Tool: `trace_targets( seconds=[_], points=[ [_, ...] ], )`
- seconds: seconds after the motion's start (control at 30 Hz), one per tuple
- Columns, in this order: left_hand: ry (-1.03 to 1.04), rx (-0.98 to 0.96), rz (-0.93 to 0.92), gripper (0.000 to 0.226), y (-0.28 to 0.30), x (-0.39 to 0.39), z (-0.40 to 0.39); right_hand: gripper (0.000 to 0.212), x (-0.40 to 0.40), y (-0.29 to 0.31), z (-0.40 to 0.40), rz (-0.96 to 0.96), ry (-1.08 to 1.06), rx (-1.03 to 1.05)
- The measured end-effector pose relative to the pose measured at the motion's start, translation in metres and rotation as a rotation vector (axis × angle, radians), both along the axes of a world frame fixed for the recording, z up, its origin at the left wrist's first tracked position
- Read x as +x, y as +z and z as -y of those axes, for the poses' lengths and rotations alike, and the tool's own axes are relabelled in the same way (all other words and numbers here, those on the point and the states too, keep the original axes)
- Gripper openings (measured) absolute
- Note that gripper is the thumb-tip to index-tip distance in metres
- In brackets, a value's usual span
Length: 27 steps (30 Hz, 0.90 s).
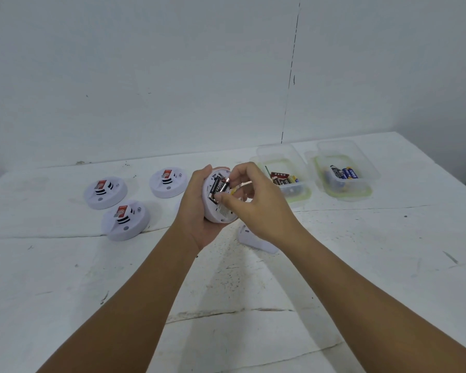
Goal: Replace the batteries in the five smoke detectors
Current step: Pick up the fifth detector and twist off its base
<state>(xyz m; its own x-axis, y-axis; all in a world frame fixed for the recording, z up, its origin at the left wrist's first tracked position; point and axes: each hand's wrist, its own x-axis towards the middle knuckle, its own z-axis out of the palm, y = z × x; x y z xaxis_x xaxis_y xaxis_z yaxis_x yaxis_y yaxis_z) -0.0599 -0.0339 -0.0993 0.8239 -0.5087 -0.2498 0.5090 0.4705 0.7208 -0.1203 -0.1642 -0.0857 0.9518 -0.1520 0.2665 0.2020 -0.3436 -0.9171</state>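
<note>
Left hand (199, 208) grips detector (219, 200) (back open); right fingers (226, 199) pinch battery (224, 185).

Both forearms reaching forward, left hand (199, 208) cupped palm-up in a grip, right hand (253, 203) fingers (222, 197) pinching

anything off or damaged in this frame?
Nothing is spilled or broken. The table surface is cracked and scuffed. A white piece, maybe a detector cover, lies loose under the right hand. Batteries stay in both tubs.
</note>
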Motion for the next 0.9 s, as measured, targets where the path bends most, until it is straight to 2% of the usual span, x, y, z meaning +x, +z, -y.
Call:
trace_targets(
  seconds=[0.2,0.37,0.4,0.47,0.63,0.73,0.83,0.9],
  points=[
    [-0.048,0.032,0.047,0.039,0.006,-0.004,0.006,0.019,0.000,-0.002,-0.011,0.030,-0.171,0.198],
    [-0.035,0.061,0.056,0.036,0.007,-0.005,0.006,0.027,0.002,0.005,-0.015,-0.105,-0.209,0.628],
    [-0.033,0.064,0.050,0.038,0.007,-0.006,0.006,0.023,0.003,0.006,-0.013,-0.091,-0.238,0.628],
    [-0.020,0.062,0.042,0.041,0.008,-0.005,0.004,0.019,0.003,0.009,-0.009,-0.056,-0.262,0.504],
    [-0.019,0.041,0.034,0.035,0.009,-0.002,0.000,0.029,-0.001,0.010,-0.013,-0.076,-0.130,0.166],
    [-0.038,0.030,0.020,0.033,0.010,-0.002,-0.002,0.024,-0.004,0.006,-0.017,-0.077,-0.117,0.117],
    [-0.018,0.030,0.015,0.032,0.010,-0.001,-0.004,0.007,-0.003,0.001,-0.018,-0.039,-0.144,0.089],
    [-0.013,0.033,0.004,0.032,0.010,0.000,-0.004,0.012,0.000,0.000,-0.018,-0.028,-0.152,0.047]
  ],
)
